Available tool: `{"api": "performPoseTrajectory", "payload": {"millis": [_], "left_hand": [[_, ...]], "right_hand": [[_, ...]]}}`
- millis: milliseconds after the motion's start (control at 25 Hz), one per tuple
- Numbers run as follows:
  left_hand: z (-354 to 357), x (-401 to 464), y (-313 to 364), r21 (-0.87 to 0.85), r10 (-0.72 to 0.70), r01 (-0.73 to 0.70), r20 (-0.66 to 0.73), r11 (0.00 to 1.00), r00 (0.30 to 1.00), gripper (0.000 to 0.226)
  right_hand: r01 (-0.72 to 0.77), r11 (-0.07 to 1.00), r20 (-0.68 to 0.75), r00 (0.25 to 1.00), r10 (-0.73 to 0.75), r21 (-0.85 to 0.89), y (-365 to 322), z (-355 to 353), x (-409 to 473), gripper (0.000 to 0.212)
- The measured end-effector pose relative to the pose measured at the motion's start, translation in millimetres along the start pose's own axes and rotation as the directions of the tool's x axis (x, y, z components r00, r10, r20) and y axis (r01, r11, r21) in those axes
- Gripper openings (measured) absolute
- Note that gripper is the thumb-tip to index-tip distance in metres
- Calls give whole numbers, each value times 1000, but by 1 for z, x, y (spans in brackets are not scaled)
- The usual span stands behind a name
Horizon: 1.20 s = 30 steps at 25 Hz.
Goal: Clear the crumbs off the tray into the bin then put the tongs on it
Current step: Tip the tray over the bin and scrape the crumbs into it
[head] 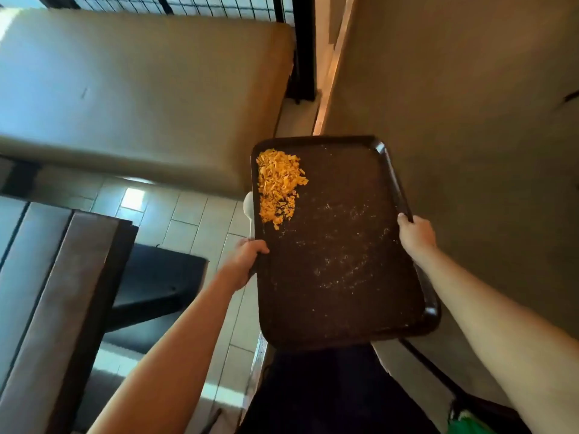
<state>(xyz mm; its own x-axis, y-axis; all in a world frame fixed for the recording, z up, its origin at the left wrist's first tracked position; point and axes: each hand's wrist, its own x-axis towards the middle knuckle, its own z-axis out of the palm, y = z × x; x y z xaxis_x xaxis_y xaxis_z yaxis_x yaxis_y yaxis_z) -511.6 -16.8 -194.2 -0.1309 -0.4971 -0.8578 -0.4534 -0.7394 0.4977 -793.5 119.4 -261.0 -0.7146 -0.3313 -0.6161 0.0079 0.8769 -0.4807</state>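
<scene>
I hold a dark brown tray (341, 261) in the air with both hands. My left hand (244, 261) grips its left rim and my right hand (415, 233) grips its right rim. A heap of orange crumbs (279, 186) lies in the tray's far left corner, and fine pale specks dot the rest of its surface. A white utensil (249, 211), possibly the tongs, sticks out from under the left rim just beyond my left hand; most of it is hidden. No bin is in view.
A tan padded bench (141, 98) fills the upper left. A tan wall or panel (470, 120) runs along the right. A dark table (62, 292) and black seat (156, 283) stand at lower left over a tiled floor (194, 214). Something green (463, 426) shows at the bottom right.
</scene>
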Motion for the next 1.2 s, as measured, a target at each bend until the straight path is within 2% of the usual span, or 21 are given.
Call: {"api": "performPoseTrajectory", "payload": {"millis": [120,320,480,640,800,1200], "left_hand": [[2,34,-12,132,-13,8,39,991,999,22],[-1,91,-37,371,134,-94,-85,924,987,46],[11,127,-58,541,159,-96,-71,835,985,32],[32,174,-77,559,145,-111,-17,822,989,22],[54,213,-99,580,115,-83,-18,810,993,34],[56,279,-138,579,53,-12,-54,815,997,43]], "right_hand": [[-39,999,-68,997,40,16,29,9,13,36],[-130,989,-140,983,119,-74,82,11,26,40],[-180,975,-131,978,163,-129,118,21,39,37],[-217,955,-123,973,195,-201,139,39,58,33],[-232,928,-125,971,204,-291,149,57,78,34],[-123,883,-73,992,100,-453,144,104,118,36]]}}
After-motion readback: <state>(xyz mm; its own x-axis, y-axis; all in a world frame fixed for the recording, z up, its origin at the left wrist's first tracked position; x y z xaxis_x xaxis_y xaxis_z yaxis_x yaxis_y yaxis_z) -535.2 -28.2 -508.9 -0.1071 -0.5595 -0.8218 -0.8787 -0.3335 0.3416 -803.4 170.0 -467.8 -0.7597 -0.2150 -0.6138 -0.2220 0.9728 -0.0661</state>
